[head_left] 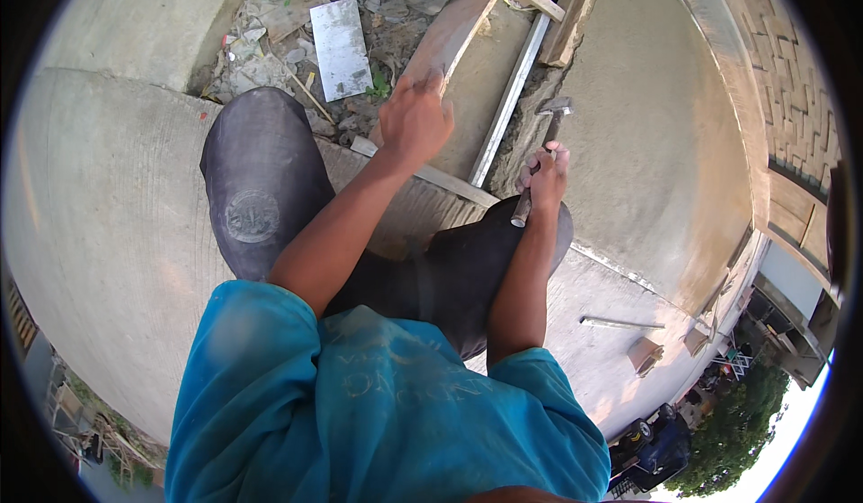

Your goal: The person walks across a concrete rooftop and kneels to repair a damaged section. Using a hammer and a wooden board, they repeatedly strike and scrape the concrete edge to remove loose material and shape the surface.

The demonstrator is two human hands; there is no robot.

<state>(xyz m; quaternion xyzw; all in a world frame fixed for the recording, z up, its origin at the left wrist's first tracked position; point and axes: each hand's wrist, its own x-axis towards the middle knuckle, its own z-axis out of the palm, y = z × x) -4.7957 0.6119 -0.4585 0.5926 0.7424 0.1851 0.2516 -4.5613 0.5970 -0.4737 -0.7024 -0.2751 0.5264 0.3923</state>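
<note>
My left hand (416, 124) grips the near end of a thin wooden board (454, 34), its fingers wrapped over the edge. The board stands tilted and stretches away toward the far side. In my right hand (547, 178) is a hammer (554, 129), held by its dark handle with the metal head pointing away from me. The hammer hovers over my right knee, and its head touches nothing I can make out. Between the two hands lies a long straight metal bar (510, 100), running beside a strip of grey concrete.
A wooden beam (573, 13) lies beyond the bar. At far left, rubble (261, 49) surrounds a whitish rectangular panel (342, 51). A smooth concrete surface (661, 134) spreads to the right. A thin rod (622, 324) and a small block (645, 356) lie on the slab.
</note>
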